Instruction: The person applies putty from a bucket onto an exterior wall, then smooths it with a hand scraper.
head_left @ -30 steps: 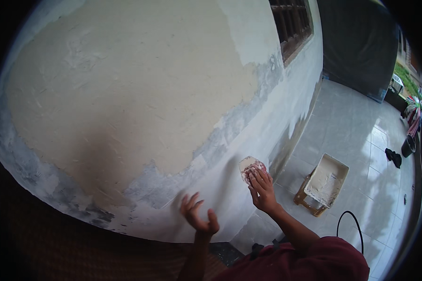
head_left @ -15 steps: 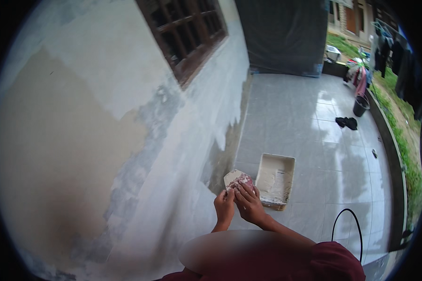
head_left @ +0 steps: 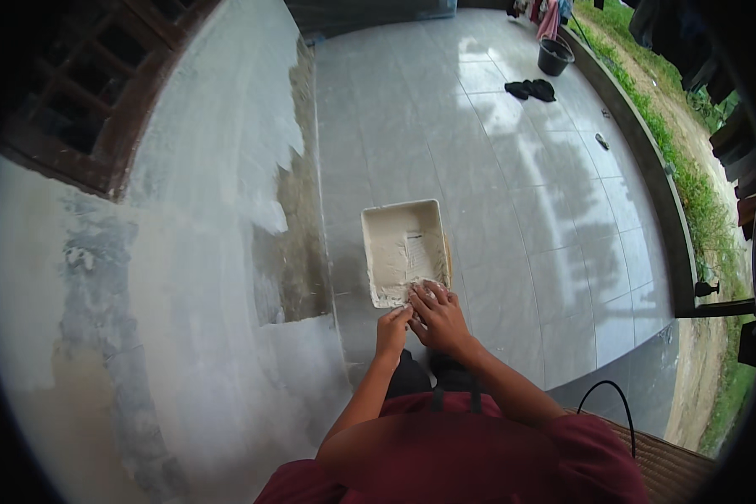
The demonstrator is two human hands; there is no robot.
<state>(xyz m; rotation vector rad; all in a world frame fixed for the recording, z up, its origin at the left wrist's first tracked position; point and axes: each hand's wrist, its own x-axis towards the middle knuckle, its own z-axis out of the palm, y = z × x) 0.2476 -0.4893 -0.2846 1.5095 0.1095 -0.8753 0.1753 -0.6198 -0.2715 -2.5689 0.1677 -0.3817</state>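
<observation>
A cream rectangular tray point(head_left: 443, 220) lies on the tiled floor in front of me, coated inside with thick cream paste and with a ribbed patch in it. Both hands meet at its near edge. My right hand point(head_left: 439, 319) is closed, its fingertips smeared with paste, bent over a flat paste-covered tool that hardly stands out from the tray. Beside it, my left hand point(head_left: 391, 331) is pinched shut against the same tool. The fingers hide most of the tool, so its shape does not show now.
On my left rises a patchily coated wall point(head_left: 202, 218) with a dark barred window point(head_left: 88, 92). Farther off on the tiles are a black bucket point(head_left: 555, 57), a dark cloth bundle point(head_left: 530, 90) and a small dark object point(head_left: 602, 141). A low kerb point(head_left: 638, 160) borders grass on the right.
My view has tipped downward and turned, so the tray appears farther left and higher. Both hands have gone from beside the tray to its near edge; the cream and dark-red tool face is now hidden.
</observation>
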